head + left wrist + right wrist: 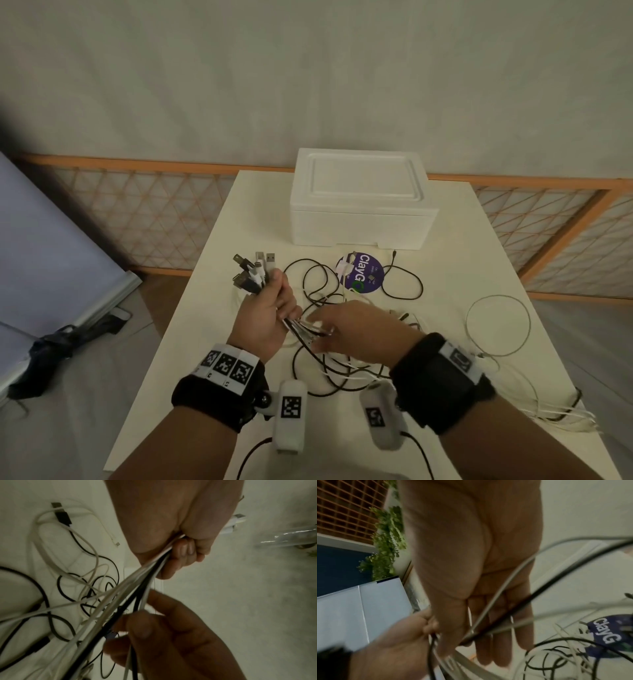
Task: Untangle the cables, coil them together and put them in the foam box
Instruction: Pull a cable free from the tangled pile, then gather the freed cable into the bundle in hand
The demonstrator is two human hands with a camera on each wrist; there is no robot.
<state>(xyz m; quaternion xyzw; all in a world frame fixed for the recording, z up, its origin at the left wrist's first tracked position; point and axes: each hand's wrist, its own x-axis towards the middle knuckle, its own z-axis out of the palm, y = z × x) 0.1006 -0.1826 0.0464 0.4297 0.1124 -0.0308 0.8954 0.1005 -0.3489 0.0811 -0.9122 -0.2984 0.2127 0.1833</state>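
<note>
My left hand [270, 310] is raised over the white table [212, 342] and grips a bundle of black and white cables [130, 595] just below their USB plugs [255, 270], which stick up out of the fist. My right hand [342, 329] is right beside it. Its thumb [140, 628] and fingers [496, 649] pinch the same bundle a little further down. The rest of the cables lie in a loose tangle [325, 375] on the table under both hands. The white foam box [363, 202] stands at the far side of the table with its lid on.
A round purple ClayGo disc [363, 277] lies in front of the box among black loops. A thin grey cable loop [496, 325] and white cable ends [565, 414] lie at the table's right edge. On the floor to the left are a pale panel [51, 246] and a dark umbrella [65, 346].
</note>
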